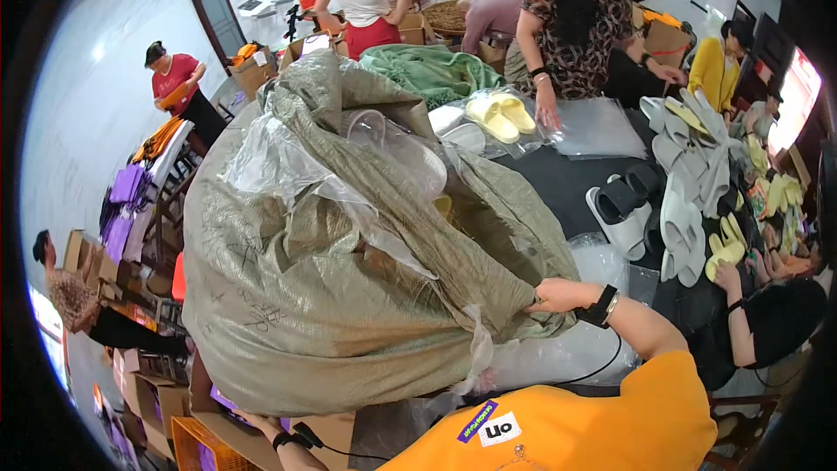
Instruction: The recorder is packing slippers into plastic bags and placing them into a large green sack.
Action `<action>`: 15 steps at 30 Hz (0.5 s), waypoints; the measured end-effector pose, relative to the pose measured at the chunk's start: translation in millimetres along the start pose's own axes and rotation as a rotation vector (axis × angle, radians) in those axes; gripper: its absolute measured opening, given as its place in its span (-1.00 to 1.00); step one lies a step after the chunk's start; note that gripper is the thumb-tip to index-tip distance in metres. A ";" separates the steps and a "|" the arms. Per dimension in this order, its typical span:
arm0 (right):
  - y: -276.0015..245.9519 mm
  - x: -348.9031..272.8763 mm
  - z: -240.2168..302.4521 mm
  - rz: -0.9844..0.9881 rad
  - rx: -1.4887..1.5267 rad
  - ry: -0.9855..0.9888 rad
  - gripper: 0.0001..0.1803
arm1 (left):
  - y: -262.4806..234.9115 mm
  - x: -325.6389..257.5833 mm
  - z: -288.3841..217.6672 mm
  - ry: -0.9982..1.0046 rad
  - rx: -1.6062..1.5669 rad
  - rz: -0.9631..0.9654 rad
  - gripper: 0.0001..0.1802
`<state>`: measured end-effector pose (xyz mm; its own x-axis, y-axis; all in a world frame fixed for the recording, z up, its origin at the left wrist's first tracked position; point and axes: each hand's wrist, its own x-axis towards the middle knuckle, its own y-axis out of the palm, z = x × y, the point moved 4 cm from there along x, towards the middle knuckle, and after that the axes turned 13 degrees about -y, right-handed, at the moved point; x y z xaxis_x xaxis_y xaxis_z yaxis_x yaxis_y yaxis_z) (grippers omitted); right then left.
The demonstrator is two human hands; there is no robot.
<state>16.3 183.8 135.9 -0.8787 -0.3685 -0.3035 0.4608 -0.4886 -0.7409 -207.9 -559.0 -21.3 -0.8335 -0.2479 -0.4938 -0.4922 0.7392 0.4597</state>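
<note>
A big olive-beige woven sack (305,296), bulging and creased, fills the middle of the head view. Its mouth gapes toward the right, showing a white slipper (423,166) in clear plastic and a bit of yellow inside. My right hand (562,295), with a dark band at the wrist, is closed on the edge of the sack's mouth. Low on the left, my left hand (261,426) reaches against the underside of the sack beside a cardboard box (240,443); its fingers are mostly hidden. Torn clear plastic (279,166) hangs over the sack's top.
Beyond the sack stands a dark table (549,174) with yellow slippers (501,115), clear bags (602,126) and piled grey slippers (684,218). A person (575,35) works across it; another hand (728,277) touches yellow slippers at right. An orange crate (193,449) sits lower left.
</note>
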 end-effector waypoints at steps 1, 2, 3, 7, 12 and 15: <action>-3.5 -8.5 5.7 0.015 -0.005 0.034 -0.61 | 17.7 -9.1 -3.2 0.004 -0.012 0.025 -0.09; -6.0 -9.5 10.2 -0.015 0.021 0.045 -0.61 | 33.4 -19.7 -11.5 0.015 -0.022 0.041 -0.08; -8.3 -8.9 13.3 -0.037 0.041 0.055 -0.61 | 45.1 -31.0 -14.5 0.025 -0.041 0.050 -0.06; -29.5 12.8 50.8 -0.336 0.036 -0.287 -0.55 | 116.3 -83.9 -42.5 -0.091 -0.019 0.119 -0.23; -56.6 66.0 153.0 -0.282 0.689 -0.622 -0.56 | 140.1 -66.0 -81.9 0.271 0.367 0.037 -0.42; -36.5 79.0 188.2 -0.248 0.414 -0.886 -0.73 | 193.2 -81.3 -96.1 0.373 0.434 -0.170 -0.56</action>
<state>-46.4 23.7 251.7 -0.6238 -0.5919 0.5104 0.4324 -0.8054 -0.4055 -259.3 -456.2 178.6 -0.8223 -0.5305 -0.2056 -0.5446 0.8386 0.0142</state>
